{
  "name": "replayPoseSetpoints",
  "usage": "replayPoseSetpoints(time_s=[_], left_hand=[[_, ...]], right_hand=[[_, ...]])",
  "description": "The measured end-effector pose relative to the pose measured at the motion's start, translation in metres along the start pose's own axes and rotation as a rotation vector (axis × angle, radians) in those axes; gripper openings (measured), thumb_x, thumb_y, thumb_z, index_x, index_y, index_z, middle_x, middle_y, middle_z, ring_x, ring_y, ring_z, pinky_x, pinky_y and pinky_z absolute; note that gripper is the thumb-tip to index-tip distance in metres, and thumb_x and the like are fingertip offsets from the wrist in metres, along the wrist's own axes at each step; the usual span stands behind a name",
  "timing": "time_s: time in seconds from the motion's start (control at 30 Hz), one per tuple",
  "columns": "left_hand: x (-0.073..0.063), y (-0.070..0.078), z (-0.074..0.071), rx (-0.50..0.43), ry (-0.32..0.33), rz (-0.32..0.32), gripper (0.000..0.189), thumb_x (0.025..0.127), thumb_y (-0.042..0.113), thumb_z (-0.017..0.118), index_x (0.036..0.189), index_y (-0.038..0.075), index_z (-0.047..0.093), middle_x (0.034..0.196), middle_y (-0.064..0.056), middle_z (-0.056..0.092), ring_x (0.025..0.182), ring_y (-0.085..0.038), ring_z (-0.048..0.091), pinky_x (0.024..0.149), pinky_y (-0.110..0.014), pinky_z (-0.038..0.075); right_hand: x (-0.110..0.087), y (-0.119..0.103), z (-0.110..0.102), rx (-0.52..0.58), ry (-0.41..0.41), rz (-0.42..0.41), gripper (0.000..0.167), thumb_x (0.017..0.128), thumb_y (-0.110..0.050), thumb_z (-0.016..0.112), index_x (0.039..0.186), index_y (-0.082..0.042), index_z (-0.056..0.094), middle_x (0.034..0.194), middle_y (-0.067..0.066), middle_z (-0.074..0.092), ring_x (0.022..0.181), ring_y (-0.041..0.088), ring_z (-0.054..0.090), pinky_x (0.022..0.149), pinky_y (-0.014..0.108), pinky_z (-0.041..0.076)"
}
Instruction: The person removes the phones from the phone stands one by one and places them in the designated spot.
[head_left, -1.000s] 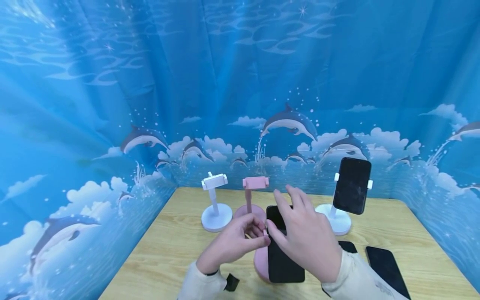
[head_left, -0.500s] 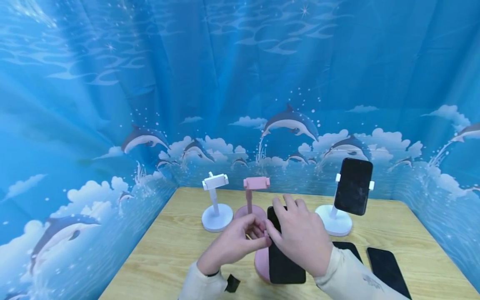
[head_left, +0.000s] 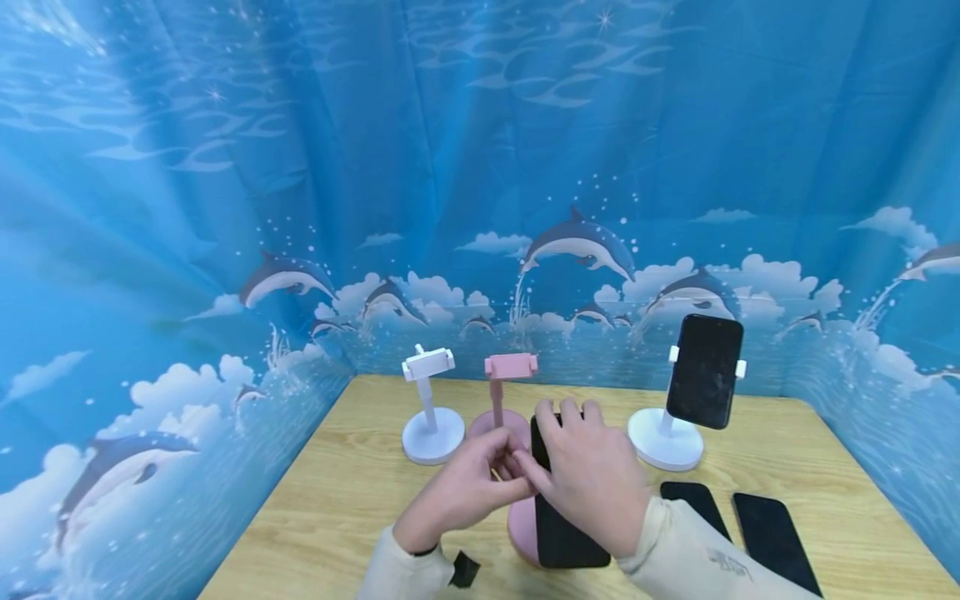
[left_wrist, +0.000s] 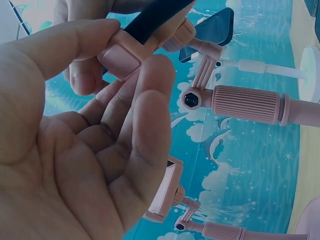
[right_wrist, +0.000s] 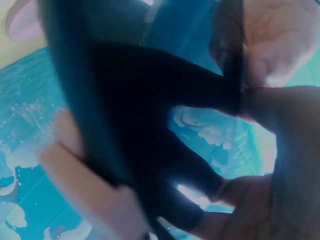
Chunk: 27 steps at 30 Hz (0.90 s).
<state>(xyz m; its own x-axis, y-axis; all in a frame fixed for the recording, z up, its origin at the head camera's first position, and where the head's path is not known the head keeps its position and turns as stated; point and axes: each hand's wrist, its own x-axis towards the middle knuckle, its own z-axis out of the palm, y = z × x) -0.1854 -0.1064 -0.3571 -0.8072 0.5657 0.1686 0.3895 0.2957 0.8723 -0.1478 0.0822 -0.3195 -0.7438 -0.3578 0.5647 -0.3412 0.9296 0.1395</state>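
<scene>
My left hand [head_left: 472, 483] pinches the pink clamp end [left_wrist: 120, 60] of a phone stand at the phone's left edge. A black phone [head_left: 562, 533] stands in front of that stand, above its round pink base [head_left: 522, 525]. My right hand [head_left: 596, 475] lies over the phone's face, its fingers bent gently and thumb beside the left fingers. In the right wrist view its fingertips appear to touch the dark phone [right_wrist: 125, 100], which reflects them. Another pink clamp part [right_wrist: 90, 195] meets the opposite edge. The hands hide most of the clamp in the head view.
Behind are a white phone stand [head_left: 431, 433] and another pink stand [head_left: 512, 367]. At right, a white stand [head_left: 667, 442] holds a phone [head_left: 705, 371]. Two phones [head_left: 776, 537] [head_left: 693, 504] lie on the wooden table [head_left: 315, 500]. A dolphin-print curtain [head_left: 480, 167] hangs beyond.
My right hand has moved left and lower over the phone, its spread fingers drawing in and its thumb reaching my left fingers. My left hand has stayed in place.
</scene>
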Motion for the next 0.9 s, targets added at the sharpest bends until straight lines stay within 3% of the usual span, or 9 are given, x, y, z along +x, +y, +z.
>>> replayPoseSetpoints(time_s=[0.37,0.9], left_hand=[[0.001,-0.002,0.000,-0.005,-0.019,0.047,0.015,0.093,0.020,0.077,0.105,0.021,0.067,0.092,0.004,0.069,0.082,-0.011,0.067,0.076,-0.031,0.057],[0.001,-0.002,0.002,-0.017,-0.037,0.063,0.017,0.093,0.021,0.078,0.102,0.018,0.065,0.094,0.004,0.070,0.082,-0.011,0.070,0.076,-0.031,0.059]], right_hand=[[-0.002,0.002,0.011,0.017,0.091,-0.048,0.034,0.089,-0.043,0.069,0.096,-0.010,0.064,0.072,0.004,0.051,0.059,0.020,0.046,0.036,0.022,0.029],[-0.003,0.005,0.014,0.015,0.095,-0.059,0.035,0.089,-0.044,0.070,0.097,-0.010,0.063,0.072,0.004,0.049,0.059,0.019,0.043,0.037,0.021,0.028]])
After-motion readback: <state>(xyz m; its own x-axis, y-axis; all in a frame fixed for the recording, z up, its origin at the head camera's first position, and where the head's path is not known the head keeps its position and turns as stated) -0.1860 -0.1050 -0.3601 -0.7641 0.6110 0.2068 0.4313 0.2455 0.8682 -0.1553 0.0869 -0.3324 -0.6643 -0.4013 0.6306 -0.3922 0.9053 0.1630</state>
